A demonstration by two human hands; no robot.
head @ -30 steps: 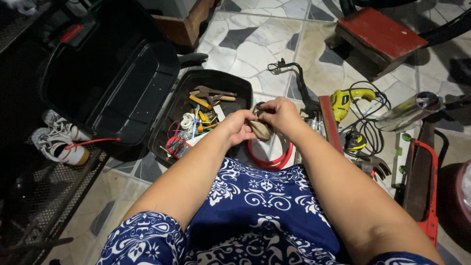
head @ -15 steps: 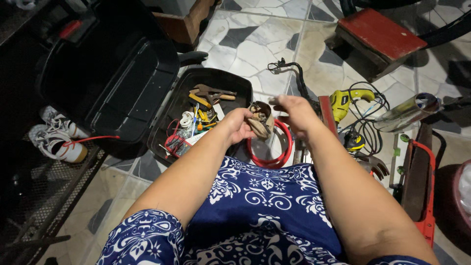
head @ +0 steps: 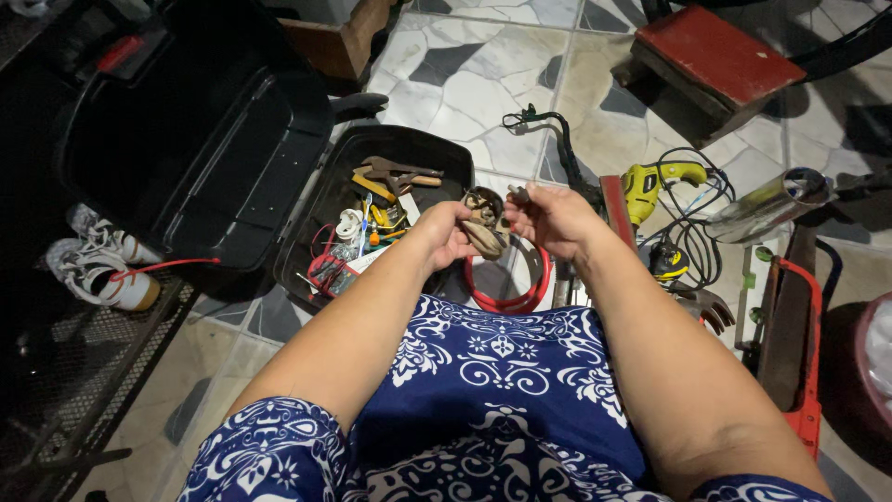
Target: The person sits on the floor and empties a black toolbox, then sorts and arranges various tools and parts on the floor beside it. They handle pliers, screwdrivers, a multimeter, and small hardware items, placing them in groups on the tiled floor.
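The left hand [head: 446, 232] clasps a tan pouch [head: 485, 232]; the right hand's [head: 550, 218] grip seemingly pinches something small.

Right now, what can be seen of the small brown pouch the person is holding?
The pouch is a small, limp bag of tan-brown cloth or soft leather, crumpled, with its dark mouth open at the top. The left hand grips it from the side, holding it in the air above a red hose coil on the tiled floor. The right hand is beside the mouth, pinching something small I cannot identify.
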